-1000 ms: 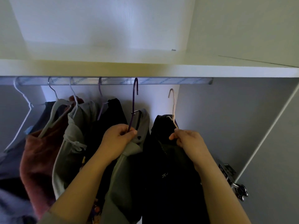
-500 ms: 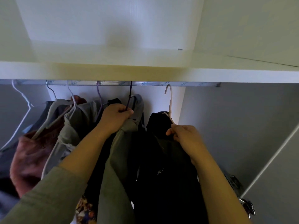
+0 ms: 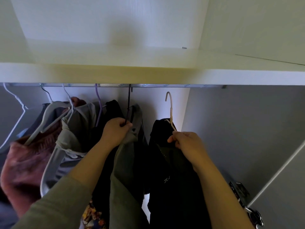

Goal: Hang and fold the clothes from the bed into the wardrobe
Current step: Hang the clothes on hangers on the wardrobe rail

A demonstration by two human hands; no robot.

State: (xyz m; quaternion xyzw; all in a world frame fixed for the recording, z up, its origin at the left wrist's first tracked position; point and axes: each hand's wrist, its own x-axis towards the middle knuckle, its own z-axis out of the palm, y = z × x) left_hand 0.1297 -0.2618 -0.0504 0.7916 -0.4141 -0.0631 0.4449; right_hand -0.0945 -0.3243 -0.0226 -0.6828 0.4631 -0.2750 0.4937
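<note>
The right hand (image 3: 184, 142) is pinching the pale hanger (image 3: 171, 113) with the black top (image 3: 168, 171) just below the rail (image 3: 165, 85), the left hand (image 3: 115, 131) gripping the dark hanger (image 3: 128, 106); lifting the hook (image 3: 167, 94) squarely over looks best.

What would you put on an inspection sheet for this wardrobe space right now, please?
Surface: hanging rail under a white shelf.
Job's things: dark hanger carrying a grey-green garment, hook up at the rail; pale hanger carrying a black garment, hook below the rail, not on it.
Clutter: pink fuzzy garment, grey garment, purple hanger and white hanger, all to the left.
Hands: left hand grips the dark hanger's neck; right hand pinches the pale hanger.
Cables: nothing seen.
Surroundings: grey side wall, door hinge.
</note>
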